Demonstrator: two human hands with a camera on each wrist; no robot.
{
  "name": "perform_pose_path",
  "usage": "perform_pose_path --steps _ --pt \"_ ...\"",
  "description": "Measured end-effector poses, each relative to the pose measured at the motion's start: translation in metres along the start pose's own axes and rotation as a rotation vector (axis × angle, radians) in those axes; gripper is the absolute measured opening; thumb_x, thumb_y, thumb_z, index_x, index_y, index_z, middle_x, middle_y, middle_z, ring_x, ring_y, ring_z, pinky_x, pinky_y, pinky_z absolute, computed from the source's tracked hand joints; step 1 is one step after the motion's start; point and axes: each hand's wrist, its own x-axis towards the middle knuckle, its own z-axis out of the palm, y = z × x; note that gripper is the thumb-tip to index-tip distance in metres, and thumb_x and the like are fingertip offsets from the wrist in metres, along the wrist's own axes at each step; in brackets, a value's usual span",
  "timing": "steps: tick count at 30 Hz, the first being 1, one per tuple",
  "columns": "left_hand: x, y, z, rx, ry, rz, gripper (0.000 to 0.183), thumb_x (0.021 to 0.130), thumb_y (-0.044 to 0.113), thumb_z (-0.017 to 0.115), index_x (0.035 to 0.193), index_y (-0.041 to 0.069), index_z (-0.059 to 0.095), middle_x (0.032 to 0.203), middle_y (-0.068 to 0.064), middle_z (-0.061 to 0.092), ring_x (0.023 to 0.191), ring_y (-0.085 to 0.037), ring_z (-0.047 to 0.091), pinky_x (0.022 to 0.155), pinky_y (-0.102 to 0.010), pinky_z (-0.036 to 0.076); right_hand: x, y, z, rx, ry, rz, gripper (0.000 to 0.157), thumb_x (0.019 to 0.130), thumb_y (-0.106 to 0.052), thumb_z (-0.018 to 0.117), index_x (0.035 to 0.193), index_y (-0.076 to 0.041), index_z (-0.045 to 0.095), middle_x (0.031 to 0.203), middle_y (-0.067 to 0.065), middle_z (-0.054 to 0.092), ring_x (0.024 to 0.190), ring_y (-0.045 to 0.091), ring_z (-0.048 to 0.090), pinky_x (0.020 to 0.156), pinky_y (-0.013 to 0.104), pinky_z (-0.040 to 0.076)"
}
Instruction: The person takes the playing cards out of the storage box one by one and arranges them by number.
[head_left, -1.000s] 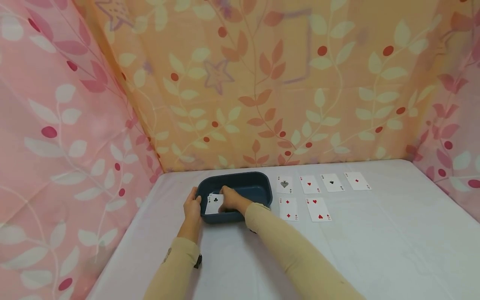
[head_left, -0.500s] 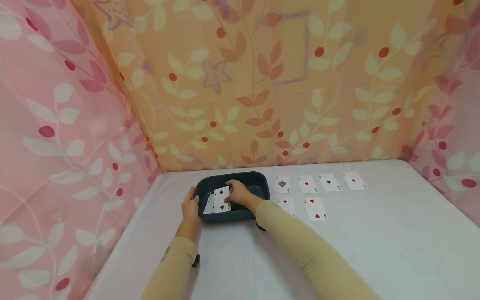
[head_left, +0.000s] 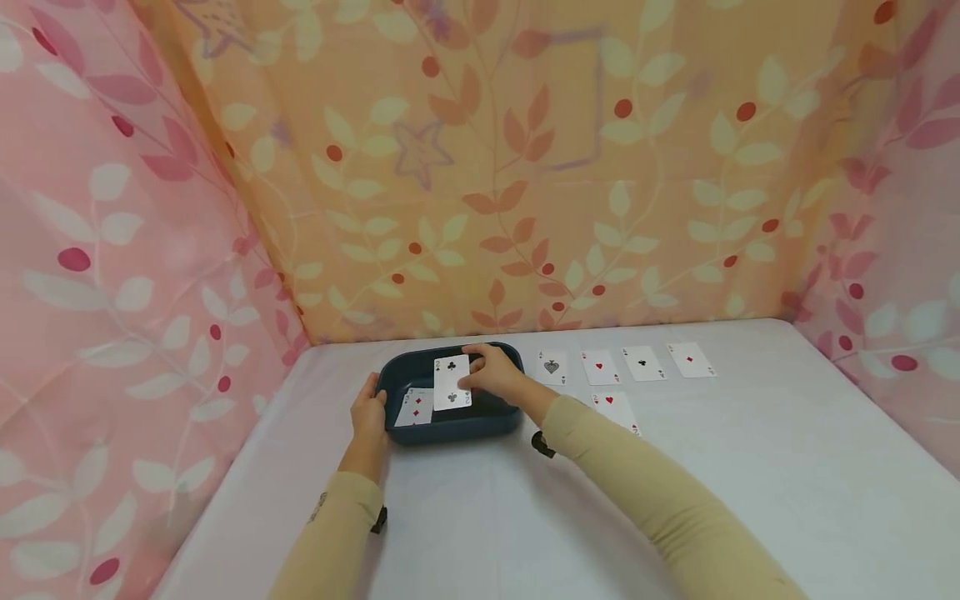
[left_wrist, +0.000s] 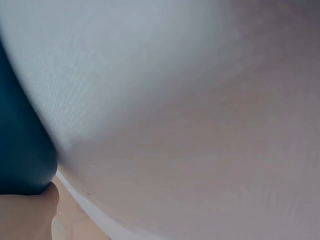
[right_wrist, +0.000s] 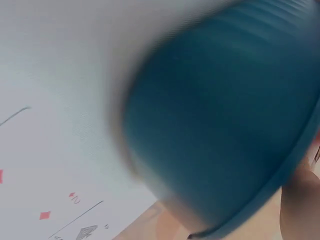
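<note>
Two of clubs (head_left: 447,377), held face up over the middle of the blue tray (head_left: 453,431) on the white tabletop (head_left: 465,517). The right hand (head_left: 495,373) pinches the card by its right side, while the left hand (head_left: 367,412) holds the tray's left wall. Principal hazards, as judged: because the grip bears on one edge only, the card could swivel or slip back into the tray; its lower left edge, which in the head view meets the diamond card (head_left: 412,408) inside, might drag that card along if the two touch, a contact that cannot be confirmed. A low passage to the right could catch the tray's rim, or let the sleeve (head_left: 637,492) brush the two of hearts (head_left: 613,407), partly covered by the forearm, out of line. Comparison of views: the head view alone shows the held card clearly, with the ace of hearts (head_left: 600,367), ace of clubs (head_left: 642,363) and ace of diamonds (head_left: 691,360) in the far row; the right wrist view adds a tabletop card with red diamonds (right_wrist: 45,215), near the ace of spades (head_left: 551,367), its corner mark resembling a 2, which the head view does not show
</note>
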Motion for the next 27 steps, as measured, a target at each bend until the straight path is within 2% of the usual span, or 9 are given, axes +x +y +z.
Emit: perform_pose_path --steps 7,12,18,22,27 --pt "0.0 0.002 0.0 0.021 0.008 -0.007 0.051 0.103 0.0 0.031 0.154 0.005 0.023 0.16 -0.008 0.02 0.147 -0.021 0.013 0.118 -0.033 0.011 -0.01 0.003 -0.013 0.051 0.023 -0.004 0.066 0.081 0.006 0.073 0.141 0.004 0.044 0.079 0.007 0.067 0.058 0.015 0.059 0.065 0.031 0.057" --pt "-0.001 0.002 0.001 0.03 0.009 -0.006 0.051 0.104 0.0 0.031 0.153 0.005 0.023 0.16 -0.009 0.02 0.147 -0.021 0.012 0.118 -0.033 0.011 -0.02 0.002 -0.022 0.081 0.04 -0.023 0.064 0.082 0.007 0.071 0.14 0.005 0.044 0.078 0.007 0.065 0.058 0.016 0.059 0.065 0.031 0.057" --pt "-0.001 0.001 0.0 0.019 0.009 -0.006 0.05 0.104 0.001 0.031 0.153 0.005 0.023 0.16 -0.008 0.02 0.147 -0.02 0.012 0.118 -0.032 0.01 -0.03 0.004 -0.034 0.092 0.055 0.015 0.065 0.083 0.006 0.071 0.141 0.004 0.042 0.08 0.007 0.064 0.06 0.015 0.059 0.065 0.03 0.057" --pt "0.0 0.0 -0.002 0.003 -0.002 -0.005 0.05 0.104 0.0 0.031 0.153 0.005 0.022 0.16 -0.008 0.019 0.147 -0.02 0.011 0.118 -0.031 0.01 -0.036 0.005 -0.044 0.075 0.064 0.054 0.065 0.084 0.003 0.072 0.142 0.0 0.043 0.083 0.007 0.064 0.065 0.015 0.06 0.07 0.03 0.058" --pt "0.002 -0.001 -0.002 0.011 0.003 -0.011 0.051 0.104 0.0 0.031 0.153 0.006 0.023 0.16 -0.008 0.019 0.147 -0.02 0.012 0.118 -0.032 0.01 -0.044 0.015 -0.057 0.086 0.066 0.054 0.065 0.084 0.004 0.071 0.143 0.0 0.041 0.08 0.007 0.061 0.068 0.017 0.059 0.071 0.031 0.058"
